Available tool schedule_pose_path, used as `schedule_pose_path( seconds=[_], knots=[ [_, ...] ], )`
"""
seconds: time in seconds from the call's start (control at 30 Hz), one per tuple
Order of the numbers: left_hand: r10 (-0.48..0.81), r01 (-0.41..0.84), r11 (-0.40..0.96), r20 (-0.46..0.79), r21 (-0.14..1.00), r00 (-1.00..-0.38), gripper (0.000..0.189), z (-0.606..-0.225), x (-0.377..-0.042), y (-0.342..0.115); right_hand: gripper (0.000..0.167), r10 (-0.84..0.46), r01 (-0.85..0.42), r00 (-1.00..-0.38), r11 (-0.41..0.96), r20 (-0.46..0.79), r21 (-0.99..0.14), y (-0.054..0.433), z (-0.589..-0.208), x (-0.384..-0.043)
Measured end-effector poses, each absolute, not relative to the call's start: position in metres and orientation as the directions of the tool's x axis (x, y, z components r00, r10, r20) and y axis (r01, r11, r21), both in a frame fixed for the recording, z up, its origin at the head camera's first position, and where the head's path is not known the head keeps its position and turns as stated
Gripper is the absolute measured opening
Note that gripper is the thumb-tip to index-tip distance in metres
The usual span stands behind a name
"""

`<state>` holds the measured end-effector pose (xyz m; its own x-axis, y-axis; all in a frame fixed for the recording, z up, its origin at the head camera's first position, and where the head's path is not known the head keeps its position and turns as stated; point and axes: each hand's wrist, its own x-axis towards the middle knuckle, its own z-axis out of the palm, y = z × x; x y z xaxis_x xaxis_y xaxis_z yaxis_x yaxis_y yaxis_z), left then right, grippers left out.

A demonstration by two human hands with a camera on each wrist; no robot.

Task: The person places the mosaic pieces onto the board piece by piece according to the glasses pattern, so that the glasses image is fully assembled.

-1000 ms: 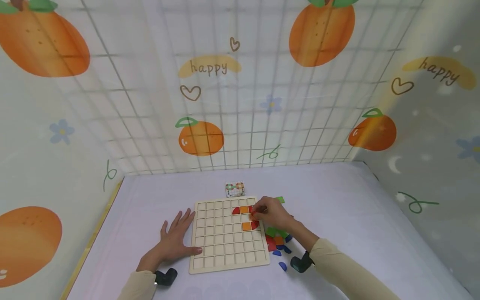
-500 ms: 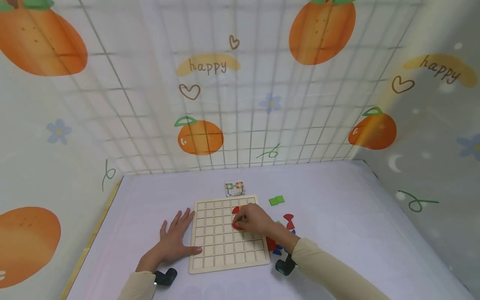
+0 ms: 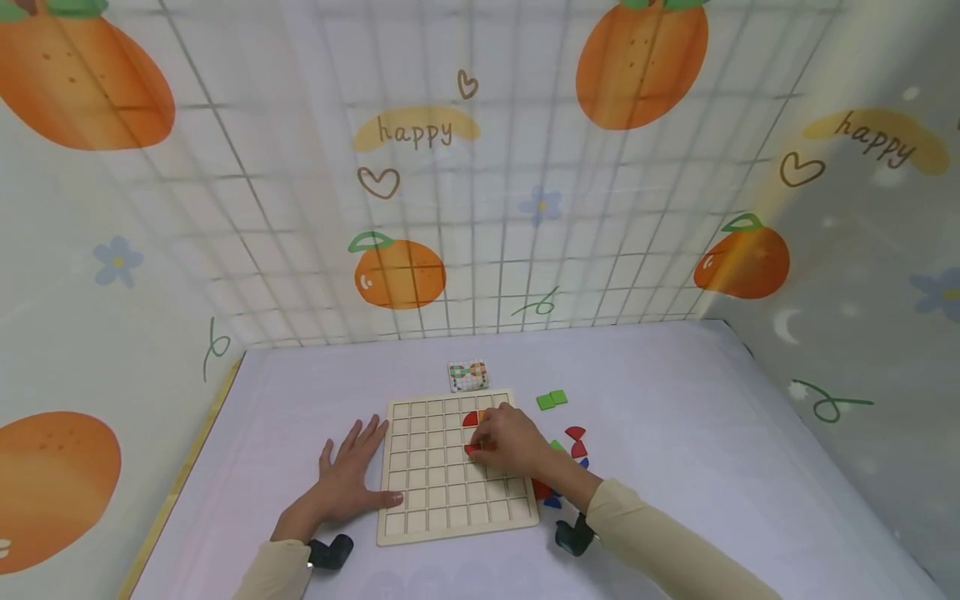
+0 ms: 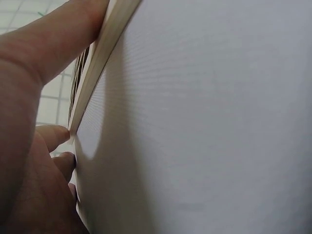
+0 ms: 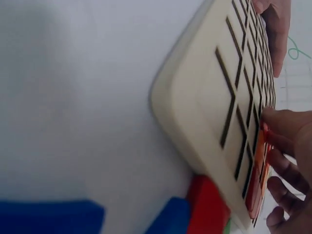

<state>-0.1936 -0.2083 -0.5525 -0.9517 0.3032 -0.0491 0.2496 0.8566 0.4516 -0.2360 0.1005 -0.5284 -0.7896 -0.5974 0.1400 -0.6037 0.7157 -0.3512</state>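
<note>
A pale wooden board (image 3: 427, 500) with a grid of square cells lies flat on the table. My left hand (image 3: 348, 479) spreads its fingers along the board's left side, thumb resting over the edge. Over the upper right cells, my right hand (image 3: 513, 442) pinches a small red quarter-circle tile (image 3: 471, 450) with thumb and fingertips, right at a cell. Another red tile (image 3: 470, 419) sits in a cell above it, beside a partly covered orange square tile (image 3: 482, 414). In the right wrist view, more red and orange tiles (image 5: 254, 192) show in cells beyond the thumb; the hand hides others from the head view.
Behind the board lies a small pattern card (image 3: 468, 376). Two green squares (image 3: 551, 400) and two red quarter-circle tiles (image 3: 576, 441) lie to the right. More loose blue tiles (image 3: 552, 502) and red tiles (image 3: 541, 490) lie by the board's right edge, partly under the right forearm.
My right hand has moved left from the board's right edge, bringing a red tile over the cells, and has shifted only slightly in the last half second. The left hand stays put.
</note>
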Motion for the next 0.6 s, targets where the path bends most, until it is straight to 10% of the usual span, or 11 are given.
schedule_pose_path(
  seconds=[0.6],
  knots=[
    [0.305,0.246,0.858,-0.061,0.45,-0.95,0.125,-0.554,-0.193,-0.209,0.01,-0.506,-0.514,-0.851,0.753,0.137,-0.411,0.149,-0.517,-0.221]
  ],
)
